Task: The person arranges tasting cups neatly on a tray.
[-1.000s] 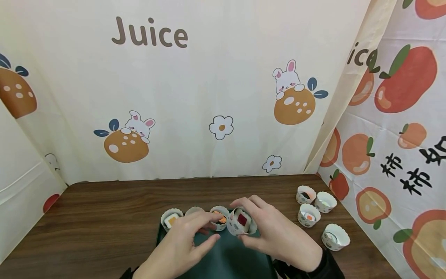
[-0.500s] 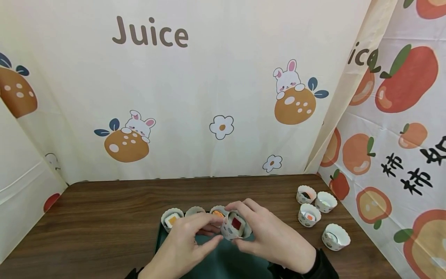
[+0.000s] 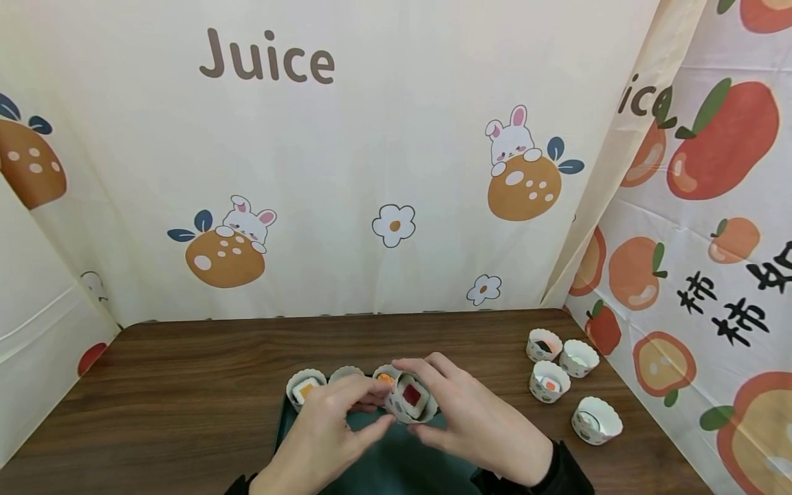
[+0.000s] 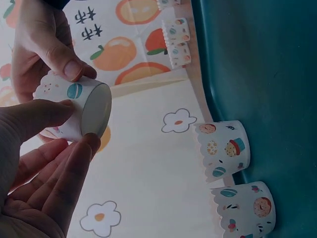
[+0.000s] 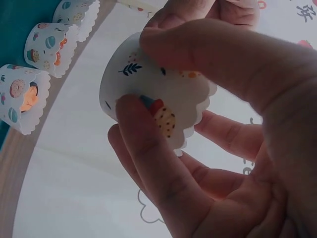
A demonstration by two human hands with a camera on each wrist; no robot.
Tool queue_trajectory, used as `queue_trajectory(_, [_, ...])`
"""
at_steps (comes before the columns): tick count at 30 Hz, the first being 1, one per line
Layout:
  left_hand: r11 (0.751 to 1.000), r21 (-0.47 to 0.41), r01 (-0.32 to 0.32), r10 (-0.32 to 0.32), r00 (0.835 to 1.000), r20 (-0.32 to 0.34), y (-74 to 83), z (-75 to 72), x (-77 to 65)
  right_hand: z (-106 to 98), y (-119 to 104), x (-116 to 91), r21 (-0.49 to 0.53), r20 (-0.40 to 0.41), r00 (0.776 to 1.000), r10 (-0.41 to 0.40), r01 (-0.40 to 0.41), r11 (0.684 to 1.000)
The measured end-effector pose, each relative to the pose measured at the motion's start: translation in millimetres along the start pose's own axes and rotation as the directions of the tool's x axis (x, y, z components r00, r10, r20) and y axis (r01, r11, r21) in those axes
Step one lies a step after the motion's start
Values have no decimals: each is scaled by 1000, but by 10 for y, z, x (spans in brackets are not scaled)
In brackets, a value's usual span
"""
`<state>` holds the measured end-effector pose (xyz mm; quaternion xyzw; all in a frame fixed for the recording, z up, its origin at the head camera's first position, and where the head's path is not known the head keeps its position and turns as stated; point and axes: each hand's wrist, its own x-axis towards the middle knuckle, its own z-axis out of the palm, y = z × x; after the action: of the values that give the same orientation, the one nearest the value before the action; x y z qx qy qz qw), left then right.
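Between my two hands is a scalloped paper baking cup (image 3: 403, 411), holding a white sushi-like piece with a dark red center (image 3: 411, 394). My right hand (image 3: 476, 419) grips the cup with thumb and fingers on its wall, as the right wrist view shows on the printed cup (image 5: 143, 89). My left hand (image 3: 331, 430) pinches the same cup from the other side; in the left wrist view its thumb and fingertips are on the wall near the base (image 4: 97, 114). The cup is raised over the green tray (image 3: 396, 460), overlapping a cup with an orange filling (image 3: 385, 375).
A row of similar cups lines the tray's far edge, including one with a white and yellow piece (image 3: 305, 388). Several more cups, such as the nearest one (image 3: 596, 421), stand on the wooden table (image 3: 204, 392) at the right. A printed curtain (image 3: 396, 158) hangs behind the table.
The right hand has moved left with the cup, bringing it to the left hand. The left hand has gone from apart from the cup to pinching its side.
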<state>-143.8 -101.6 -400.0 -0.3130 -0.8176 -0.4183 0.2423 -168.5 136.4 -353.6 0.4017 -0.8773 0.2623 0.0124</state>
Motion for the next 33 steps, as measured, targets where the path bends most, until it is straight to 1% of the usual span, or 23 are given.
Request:
queue_trajectory(4, [998,-43,39,-38,999,8,-16,0,3,-2,4,0,-44,-28,999,-28,27,999])
queue_trajectory(7, [997,-70,43,-43,999,5,-27,2,3,-12,11,-1,-64,-52,997,-50,47,997])
queue_trajectory(10, [996,-83,39,-39,999,2,-36,7,2,-24,13,-3,-71,-58,997,-55,50,996])
queue_trajectory(13, [993,-101,58,-58,998,11,-40,10,0,-32,16,-5,-72,-58,997,-54,49,996])
queue_trajectory(16, [990,-118,84,-81,996,23,-40,10,2,-29,27,-6,-85,-76,994,-75,68,994])
queue_trajectory(20, [987,-118,106,-103,994,34,-40,-1,4,-22,45,-4,-80,-107,988,-112,104,991])
queue_trajectory(24, [985,-104,139,-136,990,40,-35,-25,9,-24,60,2,-41,-127,984,-125,121,992])
queue_trajectory(26, [980,-122,159,-154,987,47,-31,-37,15,-31,69,6,-24,-137,981,-138,136,990])
queue_trajectory(29, [969,-173,179,-171,984,59,-28,-49,23,-43,80,12,-21,-152,975,-162,160,987])
queue_trajectory(33, [961,-204,186,-177,982,59,-27,-54,27,-55,89,15,-33,-161,968,-191,188,982])
